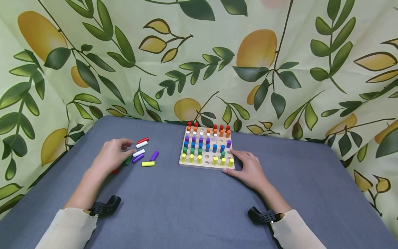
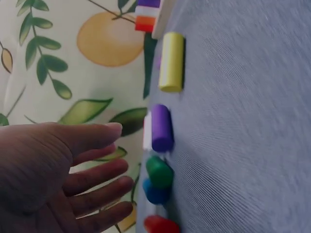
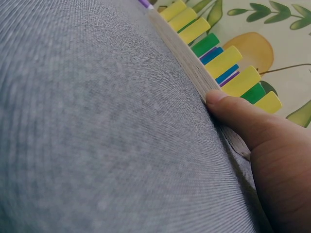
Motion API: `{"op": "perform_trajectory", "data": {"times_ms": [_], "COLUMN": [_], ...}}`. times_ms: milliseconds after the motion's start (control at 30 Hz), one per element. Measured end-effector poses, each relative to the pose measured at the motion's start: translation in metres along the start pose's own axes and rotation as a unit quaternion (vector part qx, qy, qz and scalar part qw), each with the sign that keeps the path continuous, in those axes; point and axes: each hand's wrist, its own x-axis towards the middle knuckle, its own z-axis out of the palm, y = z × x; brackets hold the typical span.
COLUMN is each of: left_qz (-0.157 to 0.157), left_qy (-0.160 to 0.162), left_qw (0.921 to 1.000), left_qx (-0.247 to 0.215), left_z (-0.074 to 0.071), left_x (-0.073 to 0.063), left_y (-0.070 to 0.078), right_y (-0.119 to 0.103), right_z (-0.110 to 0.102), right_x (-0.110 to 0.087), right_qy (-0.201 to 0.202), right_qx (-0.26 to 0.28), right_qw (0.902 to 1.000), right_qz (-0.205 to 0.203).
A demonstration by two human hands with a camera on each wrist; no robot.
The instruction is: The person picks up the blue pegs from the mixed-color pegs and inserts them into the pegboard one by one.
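Observation:
My left hand [image 1: 113,155] hovers over the loose pegs on the left, its fingers loosely extended and nothing between them. Around its fingertips lie a red peg [image 1: 143,140], a white peg [image 1: 139,153], a purple peg [image 1: 154,156] and a yellow peg [image 1: 148,164]. A green peg [image 2: 159,171] and a blue peg [image 2: 156,191] show close to it in the left wrist view. With my right hand [image 1: 250,169] I hold the wooden pegboard [image 1: 194,165] at its front right corner, thumb on the front edge, fingers along the right side. Coloured pegs stand upright in rows there, with some bare holes.
A blue-grey cloth [image 1: 186,204] covers the table. Behind it hangs a curtain [image 1: 205,69] printed with leaves and fruit. Another red peg [image 1: 115,171] lies partly hidden beneath the left wrist.

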Motion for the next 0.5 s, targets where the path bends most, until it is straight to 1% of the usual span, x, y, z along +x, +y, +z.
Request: {"op": "perform_trajectory", "data": {"times_ms": [100, 233, 500], "left_qz": [-0.008, -0.023, -0.045], "left_qy": [-0.016, -0.028, -0.04], "left_qw": [0.9998, 0.9992, 0.9975], "left_qx": [0.011, 0.017, 0.037], "left_z": [0.0, 0.0, 0.001], "left_x": [0.001, 0.003, -0.001], "left_y": [-0.006, -0.014, -0.022], "right_y": [-0.001, -0.001, -0.001], "right_z": [-0.001, -0.002, 0.001], "right_x": [0.0, 0.0, 0.0], "right_qy": [0.0, 0.003, 0.001], "right_qx": [-0.001, -0.005, -0.005], "right_qw": [1.0, 1.0, 1.0], "right_qz": [0.002, 0.0, -0.002]}}
